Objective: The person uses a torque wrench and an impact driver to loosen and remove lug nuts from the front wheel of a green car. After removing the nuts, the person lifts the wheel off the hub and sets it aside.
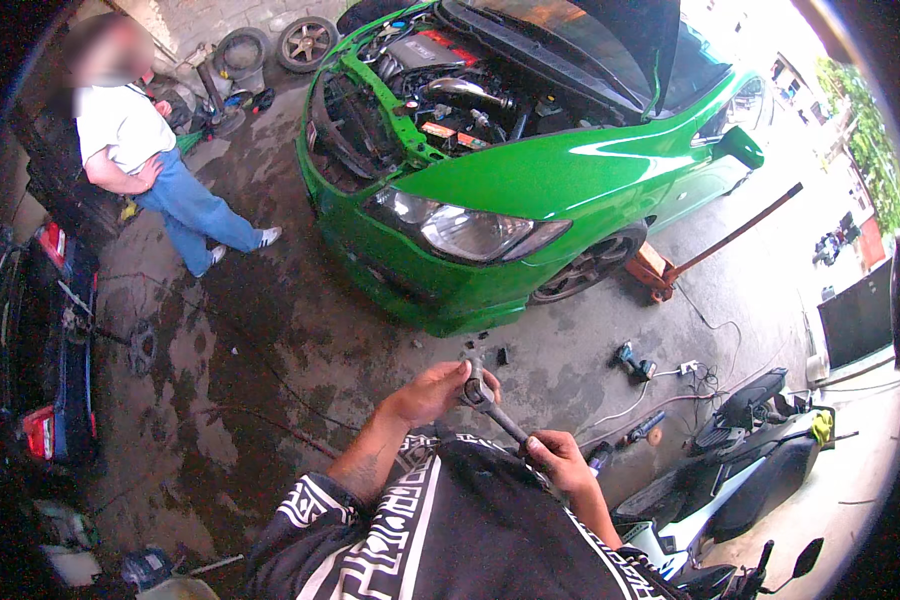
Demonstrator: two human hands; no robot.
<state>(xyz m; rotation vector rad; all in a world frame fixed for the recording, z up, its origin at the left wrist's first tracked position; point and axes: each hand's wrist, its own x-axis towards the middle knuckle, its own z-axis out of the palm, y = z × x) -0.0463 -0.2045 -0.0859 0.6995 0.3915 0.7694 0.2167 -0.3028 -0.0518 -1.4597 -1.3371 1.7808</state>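
Note:
A grey metal socket wrench (507,424) slants in front of my chest, its thicker head up and to the left. My left hand (427,396) is closed at the head end, with thumb and fingers pinching around it. Lower on the handle, my right hand (562,462) wraps its fingers round the shaft. Whatever is fitted on the wrench head is too small to make out. Beyond my hands stands a green car (420,270) with its hood raised and the engine (435,55) exposed.
An orange floor jack (653,272) stands by the car's front wheel. Power tools (635,362) and cables lie to the right, near a motorcycle (740,470). A person in jeans (195,205) stands at the left, near a dark car (45,340). Loose wheels (307,44) lean at the back.

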